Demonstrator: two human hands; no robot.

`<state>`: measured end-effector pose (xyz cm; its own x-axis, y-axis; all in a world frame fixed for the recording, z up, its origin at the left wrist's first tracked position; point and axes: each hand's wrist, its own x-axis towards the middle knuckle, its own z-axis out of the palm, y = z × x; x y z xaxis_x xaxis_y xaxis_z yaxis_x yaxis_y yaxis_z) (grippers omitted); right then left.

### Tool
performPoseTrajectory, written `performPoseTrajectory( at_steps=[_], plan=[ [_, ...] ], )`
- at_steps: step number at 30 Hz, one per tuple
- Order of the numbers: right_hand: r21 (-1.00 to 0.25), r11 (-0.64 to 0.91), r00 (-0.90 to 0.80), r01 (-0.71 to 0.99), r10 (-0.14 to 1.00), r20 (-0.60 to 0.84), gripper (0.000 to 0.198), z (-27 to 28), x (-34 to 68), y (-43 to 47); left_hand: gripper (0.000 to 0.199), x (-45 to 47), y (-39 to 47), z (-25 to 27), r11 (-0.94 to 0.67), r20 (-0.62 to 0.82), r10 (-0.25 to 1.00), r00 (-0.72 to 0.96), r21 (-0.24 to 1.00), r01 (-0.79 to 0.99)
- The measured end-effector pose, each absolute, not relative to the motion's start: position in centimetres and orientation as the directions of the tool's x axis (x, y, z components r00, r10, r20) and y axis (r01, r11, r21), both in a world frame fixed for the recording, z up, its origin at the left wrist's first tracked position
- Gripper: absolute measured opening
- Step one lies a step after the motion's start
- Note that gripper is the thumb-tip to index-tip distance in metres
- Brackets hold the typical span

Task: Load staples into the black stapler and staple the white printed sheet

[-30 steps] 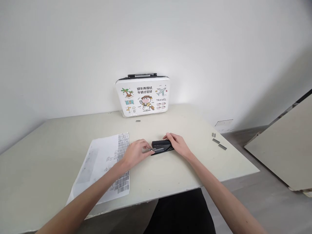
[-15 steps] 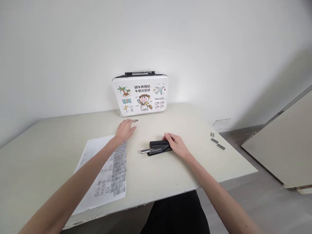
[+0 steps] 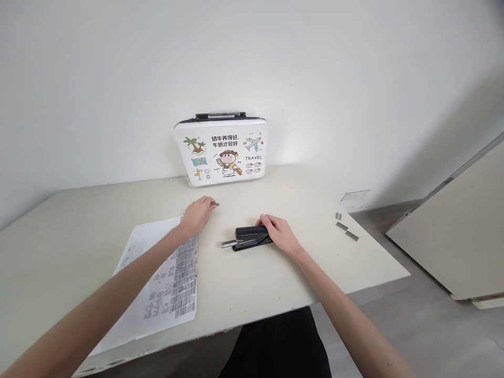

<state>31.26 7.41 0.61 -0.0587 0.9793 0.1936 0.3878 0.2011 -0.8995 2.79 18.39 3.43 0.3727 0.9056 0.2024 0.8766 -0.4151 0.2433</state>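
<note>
Between the fingertips of my left hand [image 3: 198, 214] is a small grey strip of staples [image 3: 217, 205], mostly hidden by the fingers. This hand is just above the far right corner of the printed sheets [image 3: 157, 286]. My right hand [image 3: 279, 232] is closed around the rear of a black stapler [image 3: 251, 231] that rests on the table. The stapler points left, and its metal staple tray [image 3: 227, 244] sticks out of the front. A short gap of tabletop separates the two hands.
A white cartoon-printed case [image 3: 222, 152] stands upright against the wall. Several staple strips [image 3: 352, 236] lie near the right edge of the table [image 3: 244, 294]. A pale panel [image 3: 452, 231] leans beyond that edge, above the grey floor.
My left hand has taken hold of the staple strip and drawn it slightly nearer. My right hand stays on the stapler. The whole view has shifted a little.
</note>
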Motion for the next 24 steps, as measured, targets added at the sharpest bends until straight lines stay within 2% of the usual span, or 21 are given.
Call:
performPoseTrajectory(
  at_steps=[8,14,16,19,24],
  plan=[
    [-0.892,0.21,-0.063,0.4,0.977,0.202,0.057,0.5,31.3,7.5,0.044,2.1,9.9,5.1,-0.38,0.148,0.923,0.355,0.489,0.785],
    [-0.895,0.212,-0.065,0.393,0.977,0.203,0.057,0.4,31.3,7.5,0.045,3.5,6.5,5.8,-0.449,0.131,0.883,0.451,0.518,0.728],
    [-0.894,0.216,-0.065,0.392,0.976,0.208,0.057,0.3,31.4,7.5,0.046,3.6,6.0,5.6,-0.492,0.179,0.864,0.47,0.493,0.718],
    [-0.89,0.224,-0.063,0.397,0.974,0.218,0.059,0.2,31.5,7.5,0.047,3.5,5.7,5.1,-0.571,0.273,0.821,0.501,0.392,0.722],
    [-0.892,0.214,-0.057,0.398,0.976,0.209,0.059,0.3,31.5,7.4,0.05,3.2,5.7,4.2,-0.631,0.248,0.775,0.581,0.251,0.734]
  ],
)
